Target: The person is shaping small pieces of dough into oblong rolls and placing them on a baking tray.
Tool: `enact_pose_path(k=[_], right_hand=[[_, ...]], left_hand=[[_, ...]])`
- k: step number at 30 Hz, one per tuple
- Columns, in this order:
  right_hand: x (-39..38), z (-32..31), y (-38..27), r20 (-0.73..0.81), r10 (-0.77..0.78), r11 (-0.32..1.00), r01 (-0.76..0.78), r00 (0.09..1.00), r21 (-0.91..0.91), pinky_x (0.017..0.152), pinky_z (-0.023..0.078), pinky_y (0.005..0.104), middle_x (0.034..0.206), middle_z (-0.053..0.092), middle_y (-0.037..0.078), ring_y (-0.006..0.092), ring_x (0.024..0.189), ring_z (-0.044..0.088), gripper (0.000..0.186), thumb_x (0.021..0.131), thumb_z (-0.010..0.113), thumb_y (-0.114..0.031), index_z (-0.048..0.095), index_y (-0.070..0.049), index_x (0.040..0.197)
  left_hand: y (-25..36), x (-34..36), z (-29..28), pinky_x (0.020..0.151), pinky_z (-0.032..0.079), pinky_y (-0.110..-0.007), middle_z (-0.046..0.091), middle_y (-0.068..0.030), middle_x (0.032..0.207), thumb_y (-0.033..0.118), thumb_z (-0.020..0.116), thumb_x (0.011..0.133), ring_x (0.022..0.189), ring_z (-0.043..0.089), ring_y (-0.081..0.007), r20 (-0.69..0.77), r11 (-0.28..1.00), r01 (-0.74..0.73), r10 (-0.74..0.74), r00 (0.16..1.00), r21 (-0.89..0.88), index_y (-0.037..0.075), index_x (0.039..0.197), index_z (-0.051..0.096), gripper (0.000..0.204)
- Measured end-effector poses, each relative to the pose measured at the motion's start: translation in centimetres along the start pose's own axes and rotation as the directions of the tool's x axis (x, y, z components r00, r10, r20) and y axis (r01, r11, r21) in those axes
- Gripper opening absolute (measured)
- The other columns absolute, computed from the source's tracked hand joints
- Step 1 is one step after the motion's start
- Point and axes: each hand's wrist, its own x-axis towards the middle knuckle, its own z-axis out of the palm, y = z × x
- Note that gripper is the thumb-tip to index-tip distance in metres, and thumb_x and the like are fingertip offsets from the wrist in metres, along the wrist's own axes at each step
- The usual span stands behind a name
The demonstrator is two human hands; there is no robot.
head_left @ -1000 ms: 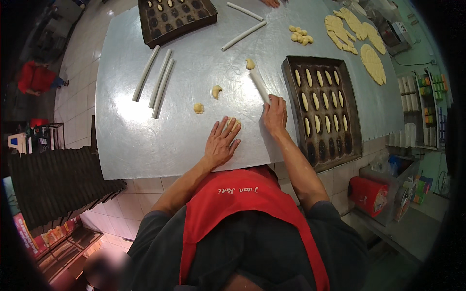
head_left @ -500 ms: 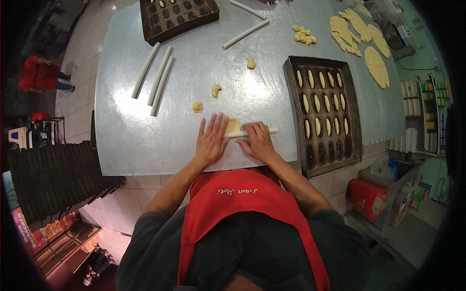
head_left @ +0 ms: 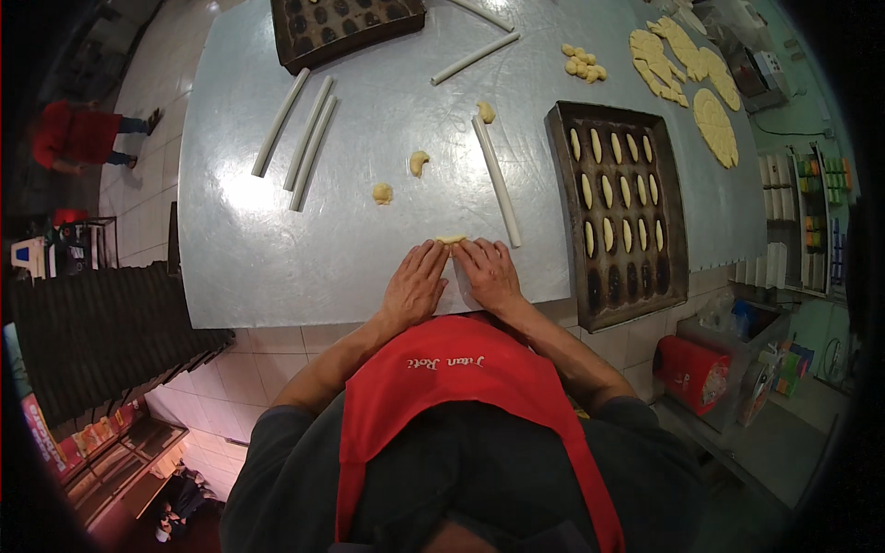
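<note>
On the metal table in front of me, a small strip of yellow dough (head_left: 451, 240) lies rolled up sideways. My left hand (head_left: 417, 279) has its fingertips curled on the left end of it. The fingertips of my right hand (head_left: 488, 275) press on the right end, and the two hands nearly meet. Part of the dough is hidden under the fingers. A pale thin rolling pin (head_left: 497, 184) rests just beyond my right hand, touching none of my fingers. Three small dough lumps (head_left: 382, 194) sit farther out, one beside the pin's far end.
At right stands a dark moulded tray (head_left: 676, 203) with several shaped dough pieces; another tray (head_left: 346, 41) is at the far edge. Loose rods (head_left: 309, 143) lie left and far. Dough balls (head_left: 584, 64) and flat dough sheets (head_left: 714, 127) are far right. A person in red (head_left: 74, 138) walks at left.
The rolling pin has left my right hand and now lies to the right. The flat dough has become a narrow roll, and both hands have come together on it.
</note>
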Motion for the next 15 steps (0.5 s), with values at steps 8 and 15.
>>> enact_pose_path(k=[8,15], right_hand=[[10.4,4.1,-1.1,0.1,0.326,0.927,-0.339,0.94,0.16,0.116,0.037,0.0589,0.14,0.06,0.024,0.044,0.132,0.053,0.05,0.095,0.069,-0.026,0.063,0.001,0.137],[8.5,3.4,-4.3,0.141,0.338,0.941,-0.339,0.93,-0.019,0.129,0.021,0.0645,0.166,0.036,0.032,0.0486,0.158,0.028,0.081,0.097,0.071,-0.043,0.046,0.004,0.158]], left_hand=[[-5.0,2.7,-5.1,0.097,0.05,-0.052,0.065,-0.0194,0.113,0.01,0.071,0.095,0.109,0.061,-0.0413,-0.204,0.965,0.151,-0.195,0.959,-0.213,0.0,0.114,0.066,0.022],[-13.0,6.6,-8.7,0.099,0.051,-0.05,0.068,-0.0178,0.118,0.012,0.073,0.094,0.111,0.062,-0.039,-0.355,0.979,0.204,-0.201,0.913,-0.03,0.004,0.122,0.07,0.029]])
